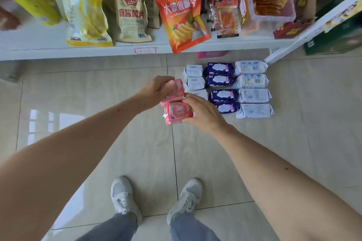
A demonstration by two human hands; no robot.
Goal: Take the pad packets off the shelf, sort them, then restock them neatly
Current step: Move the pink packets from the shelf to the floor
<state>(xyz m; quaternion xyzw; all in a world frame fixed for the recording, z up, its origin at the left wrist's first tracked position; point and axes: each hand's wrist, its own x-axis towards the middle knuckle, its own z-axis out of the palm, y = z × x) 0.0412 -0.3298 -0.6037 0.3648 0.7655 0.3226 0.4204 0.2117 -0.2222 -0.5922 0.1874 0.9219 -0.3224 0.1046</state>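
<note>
The left hand (pixel 156 89) grips the upper pink pad packet (pixel 176 89), its fingers curled over the packet's top edge. The right hand (pixel 201 112) holds the lower pink pad packet (pixel 176 112) from its right side, thumb along the top and fingers wrapped round the far edge. The two pink packets touch, one above the other, held in the air over the tiled floor (pixel 137 152).

Just beyond the hands, pad packets lie on the floor in three columns: white ABC packets (pixel 194 76) nearest the hands, dark blue packets (pixel 220 80) in the middle, and white packets with barcodes (pixel 252 86) on the right. The right hand partly hides the lower end of the white ABC column.

Above them runs a white shelf (pixel 39 45) stocked with snack bags, among them an orange crisp bag (pixel 180 11) that leans out over the shelf edge, a yellow bag (pixel 86 10) and a tan bag (pixel 131 10). Two grey sneakers (pixel 123 197) stand on the pale glossy tiles below.
</note>
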